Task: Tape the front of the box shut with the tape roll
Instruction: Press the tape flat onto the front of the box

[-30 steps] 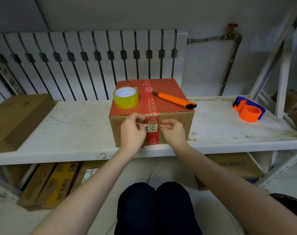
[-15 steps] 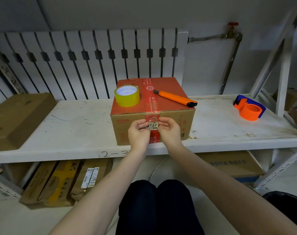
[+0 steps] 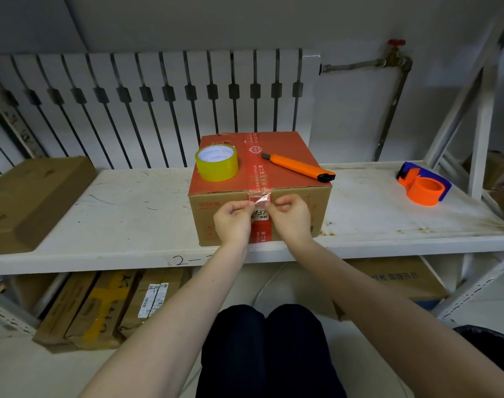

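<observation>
A cardboard box with a red top stands at the front edge of the white shelf. A red tape band runs over its top and down the front. A yellow tape roll sits on the box's top left. My left hand and my right hand are against the box's front, just below its top edge. Their fingertips pinch the two ends of a short shiny clear tape strip lying across the red band above a white label.
An orange utility knife lies on the box's top right. An orange and blue tape dispenser stands on the shelf at right. A flat brown box lies at left. Several cartons sit under the shelf.
Both hands have drawn closer together at the middle of the box's front and risen slightly toward the top edge. A shiny tape strip now shows between the fingertips.
</observation>
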Demonstrator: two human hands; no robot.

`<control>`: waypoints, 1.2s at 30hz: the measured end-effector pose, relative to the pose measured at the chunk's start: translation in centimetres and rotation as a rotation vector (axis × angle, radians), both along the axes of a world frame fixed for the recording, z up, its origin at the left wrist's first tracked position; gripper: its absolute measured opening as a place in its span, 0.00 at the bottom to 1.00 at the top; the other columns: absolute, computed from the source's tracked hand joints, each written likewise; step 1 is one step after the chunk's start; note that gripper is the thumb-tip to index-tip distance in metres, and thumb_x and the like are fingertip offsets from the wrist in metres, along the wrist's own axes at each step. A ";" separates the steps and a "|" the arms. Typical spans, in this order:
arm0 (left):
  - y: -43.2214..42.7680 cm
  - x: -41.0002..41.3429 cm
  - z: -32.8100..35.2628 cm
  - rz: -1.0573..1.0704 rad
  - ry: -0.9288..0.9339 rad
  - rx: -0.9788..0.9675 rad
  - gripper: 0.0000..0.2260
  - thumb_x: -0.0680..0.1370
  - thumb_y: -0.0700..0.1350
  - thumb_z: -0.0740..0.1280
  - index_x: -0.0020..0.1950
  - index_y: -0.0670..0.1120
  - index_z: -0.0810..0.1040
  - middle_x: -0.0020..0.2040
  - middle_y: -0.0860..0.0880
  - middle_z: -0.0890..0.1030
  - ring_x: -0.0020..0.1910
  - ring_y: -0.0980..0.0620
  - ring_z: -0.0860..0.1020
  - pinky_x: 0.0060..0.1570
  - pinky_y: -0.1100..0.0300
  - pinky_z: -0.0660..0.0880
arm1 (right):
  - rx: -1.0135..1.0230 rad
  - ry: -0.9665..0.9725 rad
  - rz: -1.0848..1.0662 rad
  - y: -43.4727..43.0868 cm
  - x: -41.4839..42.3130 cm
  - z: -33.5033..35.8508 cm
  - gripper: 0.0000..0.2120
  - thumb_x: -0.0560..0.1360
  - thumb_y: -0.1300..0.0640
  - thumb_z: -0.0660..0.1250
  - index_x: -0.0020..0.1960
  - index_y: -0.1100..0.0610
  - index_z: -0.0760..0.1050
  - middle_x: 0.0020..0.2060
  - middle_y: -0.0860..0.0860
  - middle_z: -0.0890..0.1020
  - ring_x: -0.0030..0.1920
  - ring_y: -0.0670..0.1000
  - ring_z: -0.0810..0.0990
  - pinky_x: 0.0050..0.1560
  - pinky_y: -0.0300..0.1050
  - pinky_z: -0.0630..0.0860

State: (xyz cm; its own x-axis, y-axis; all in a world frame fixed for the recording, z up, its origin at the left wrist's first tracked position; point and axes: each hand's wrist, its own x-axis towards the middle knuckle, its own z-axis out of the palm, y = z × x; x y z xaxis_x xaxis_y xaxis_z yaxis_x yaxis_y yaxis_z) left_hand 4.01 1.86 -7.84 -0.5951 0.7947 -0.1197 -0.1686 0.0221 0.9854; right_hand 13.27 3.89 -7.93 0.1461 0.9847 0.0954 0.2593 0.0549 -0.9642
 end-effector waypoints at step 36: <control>3.1 -4.0 3.6 -0.309 1.708 0.049 0.15 0.73 0.54 0.68 0.56 0.48 0.77 0.53 0.47 0.77 0.55 0.44 0.73 0.50 0.51 0.69 | 0.713 -1.026 0.410 4.7 3.0 2.4 0.16 0.70 0.53 0.71 0.57 0.55 0.79 0.52 0.53 0.82 0.52 0.56 0.78 0.48 0.54 0.78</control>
State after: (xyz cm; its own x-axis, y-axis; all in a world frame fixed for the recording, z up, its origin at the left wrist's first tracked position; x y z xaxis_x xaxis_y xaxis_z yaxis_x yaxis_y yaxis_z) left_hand -0.03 4.94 -4.27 0.1471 0.8776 0.4563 0.9826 -0.1825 0.0342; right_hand 16.26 8.57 -5.48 -0.5992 0.6276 0.4970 0.6947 0.7161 -0.0668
